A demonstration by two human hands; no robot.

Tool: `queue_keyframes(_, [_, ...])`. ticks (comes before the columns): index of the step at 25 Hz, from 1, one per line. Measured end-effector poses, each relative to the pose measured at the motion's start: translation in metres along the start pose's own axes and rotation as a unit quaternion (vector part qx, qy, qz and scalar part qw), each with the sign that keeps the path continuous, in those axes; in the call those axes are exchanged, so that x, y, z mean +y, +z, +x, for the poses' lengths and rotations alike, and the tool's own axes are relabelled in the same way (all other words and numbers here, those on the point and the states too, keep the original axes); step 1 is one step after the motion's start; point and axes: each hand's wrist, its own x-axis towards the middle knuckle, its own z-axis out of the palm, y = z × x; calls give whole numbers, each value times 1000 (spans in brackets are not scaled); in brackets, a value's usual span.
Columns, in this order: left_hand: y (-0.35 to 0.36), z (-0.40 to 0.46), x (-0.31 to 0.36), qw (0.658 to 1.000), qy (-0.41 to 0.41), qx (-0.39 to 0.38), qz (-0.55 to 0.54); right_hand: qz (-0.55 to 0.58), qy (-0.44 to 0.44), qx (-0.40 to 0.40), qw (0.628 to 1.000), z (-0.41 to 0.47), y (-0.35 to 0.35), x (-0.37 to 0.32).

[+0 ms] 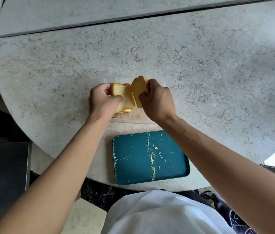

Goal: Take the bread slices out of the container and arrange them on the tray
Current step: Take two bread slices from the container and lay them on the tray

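Note:
A clear plastic container (131, 122) sits on the round stone table, just beyond a teal tray (133, 166). My left hand (102, 100) grips a stack of pale yellow bread slices (124, 97) over the container. My right hand (157, 100) holds another slice or small stack of bread (139, 88), tilted up on edge beside the first. The two pieces of bread touch in the middle. More bread and crumbs lie in the container's bottom, partly hidden by my hands. The tray holds only scattered crumbs (152, 159).
The round marble table (200, 73) spreads wide around the container. A stone ledge (99, 10) runs behind it. A dark box-like object (3, 166) stands at the lower left, off the table. My white shirt (158, 215) shows at the bottom.

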Motion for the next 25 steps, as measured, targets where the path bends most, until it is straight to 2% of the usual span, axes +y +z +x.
queue_keyframes(2, [-28,-27,3,996,14,0,-93,88,-2,21,996,-20,-28,7])
queue_keyframes(5, [-60,-72,-11,980,-16,-18,-196,189,71,7,979,-56,-63,33])
queue_keyframes(10, [-73,-132,-58,950,-107,-31,-291,233,153,-36,960,-113,-84,89])
queue_keyframes(15, [-39,-149,-98,941,-196,-36,-275,250,234,-100,934,-134,-58,130])
queue_keyframes(19, [-9,-135,-115,952,-242,-40,-185,286,289,-105,908,-125,-24,146])
queue_keyframes(25, [10,-111,-119,956,-263,-72,-109,247,308,-95,914,-112,2,148])
